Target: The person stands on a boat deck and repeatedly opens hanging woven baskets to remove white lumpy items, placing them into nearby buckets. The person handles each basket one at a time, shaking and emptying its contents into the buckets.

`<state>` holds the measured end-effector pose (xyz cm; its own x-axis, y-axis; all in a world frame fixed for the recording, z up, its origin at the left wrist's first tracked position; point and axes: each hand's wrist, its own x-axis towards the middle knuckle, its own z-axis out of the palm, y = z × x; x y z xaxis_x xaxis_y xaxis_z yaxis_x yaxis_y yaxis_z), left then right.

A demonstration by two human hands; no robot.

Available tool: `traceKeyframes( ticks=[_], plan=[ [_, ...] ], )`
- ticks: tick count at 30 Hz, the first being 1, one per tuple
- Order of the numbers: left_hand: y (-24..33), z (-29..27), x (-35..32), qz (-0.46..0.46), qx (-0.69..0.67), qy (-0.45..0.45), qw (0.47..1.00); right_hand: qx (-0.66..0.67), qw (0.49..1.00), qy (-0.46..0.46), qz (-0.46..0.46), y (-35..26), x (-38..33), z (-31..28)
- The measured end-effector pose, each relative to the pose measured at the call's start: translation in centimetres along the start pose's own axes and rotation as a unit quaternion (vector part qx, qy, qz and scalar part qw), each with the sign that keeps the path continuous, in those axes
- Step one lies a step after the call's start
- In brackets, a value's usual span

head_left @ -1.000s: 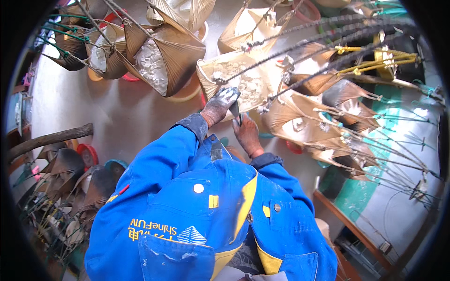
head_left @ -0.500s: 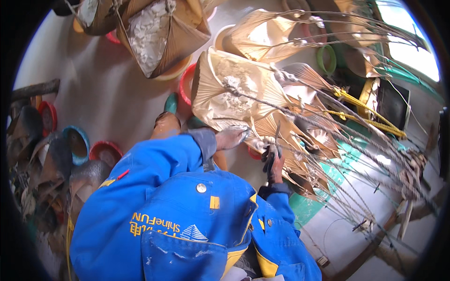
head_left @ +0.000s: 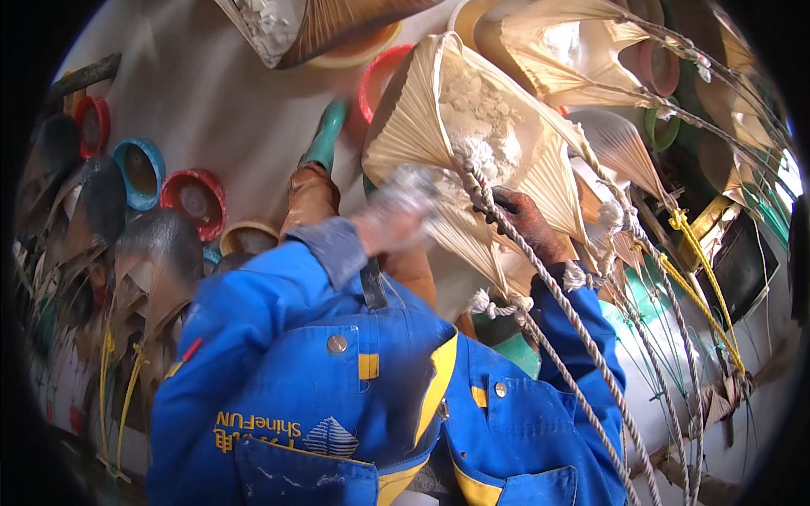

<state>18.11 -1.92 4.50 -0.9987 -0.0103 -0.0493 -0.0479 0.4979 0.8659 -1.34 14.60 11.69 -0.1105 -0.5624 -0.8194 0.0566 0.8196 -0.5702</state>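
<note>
A tan pleated cloth sling [head_left: 413, 118] hangs by its gathered corners and holds crumbly white material [head_left: 485, 118]. Grey twisted rope [head_left: 548, 278] runs from a knotted near corner [head_left: 474, 156] of the sling. My left hand [head_left: 396, 211], whitened with powder and smeared by motion, is at the sling's near left side; its fingers cannot be made out. My right hand [head_left: 533, 226] has curled, darkened fingers against the near side of the cloth, just behind the rope. What it grips is hidden, and the knife held earlier does not show.
More filled slings hang at the top [head_left: 363, 21] and upper right [head_left: 565, 38]. Red tubs [head_left: 194, 202] and a blue tub [head_left: 139, 173] stand at left beside dark hanging cloths [head_left: 156, 244]. Ropes crowd the right side, with a yellow rope [head_left: 704, 261] among them. A green boot [head_left: 325, 135] stands near the sling.
My right hand has moved up from a lower knotted corner to the sling's near side. The left hand has moved up and slightly left. The whole view has shifted, bringing the sling nearer.
</note>
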Motion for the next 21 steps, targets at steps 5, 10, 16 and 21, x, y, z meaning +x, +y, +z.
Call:
traceKeyframes(
  ticks=[5, 10, 16, 21],
  plan=[
    [-4.5, -2.7, -5.5, -0.11, 0.159, -0.222, 0.956, -0.141, 0.975, -0.103, -0.134, -1.1, -0.7, -0.5],
    [-5.0, -3.6, -8.4, -0.083, 0.225, -0.246, 0.939, -0.147, 0.975, -0.084, -0.144, 0.6, 1.9, 1.9],
    [-3.5, -5.0, -8.5, -0.115, 0.244, -0.235, 0.934, -0.215, 0.972, -0.036, -0.088, 1.8, 6.7, 5.5],
    [-2.4, -6.1, -8.6, -0.105, 0.302, -0.249, 0.914, -0.202, 0.975, -0.054, -0.076, 0.1, 5.0, 3.4]
  ],
)
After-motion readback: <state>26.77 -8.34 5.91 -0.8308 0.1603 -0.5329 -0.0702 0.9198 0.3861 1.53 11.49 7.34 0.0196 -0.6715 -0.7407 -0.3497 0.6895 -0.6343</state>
